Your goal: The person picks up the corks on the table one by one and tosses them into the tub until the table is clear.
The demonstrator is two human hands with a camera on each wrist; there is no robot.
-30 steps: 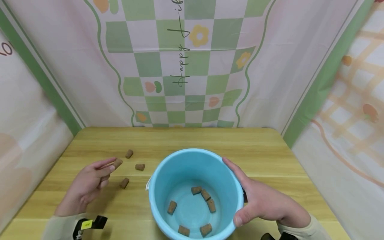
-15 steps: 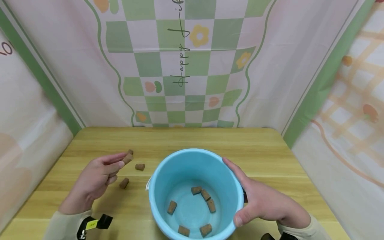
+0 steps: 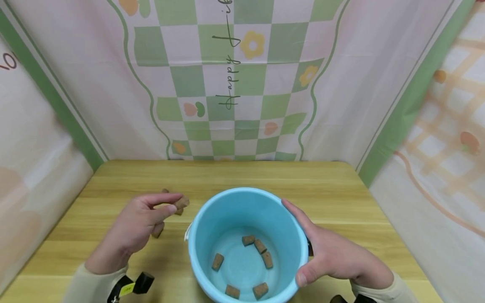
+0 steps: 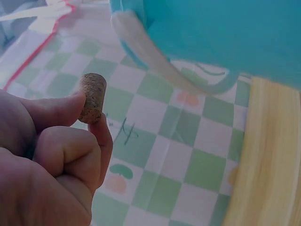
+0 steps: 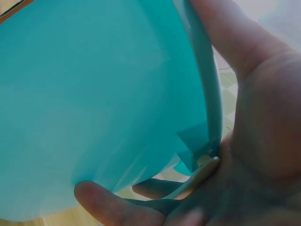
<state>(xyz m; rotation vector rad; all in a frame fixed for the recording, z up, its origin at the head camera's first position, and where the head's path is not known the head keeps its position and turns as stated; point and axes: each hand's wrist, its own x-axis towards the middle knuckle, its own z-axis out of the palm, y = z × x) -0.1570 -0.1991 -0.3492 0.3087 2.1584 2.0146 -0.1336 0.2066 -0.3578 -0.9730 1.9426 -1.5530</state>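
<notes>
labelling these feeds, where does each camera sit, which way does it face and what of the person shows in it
Head: worn on the head, facing forward and down at the table and bucket; left hand, right hand and both sleeves show.
Left wrist: worn there, facing the cork pinched in the left hand; only that hand shows.
Right wrist: worn there, facing the bucket's side close up; only the right hand shows.
Shared: head and left wrist views both show the pinched cork.
</notes>
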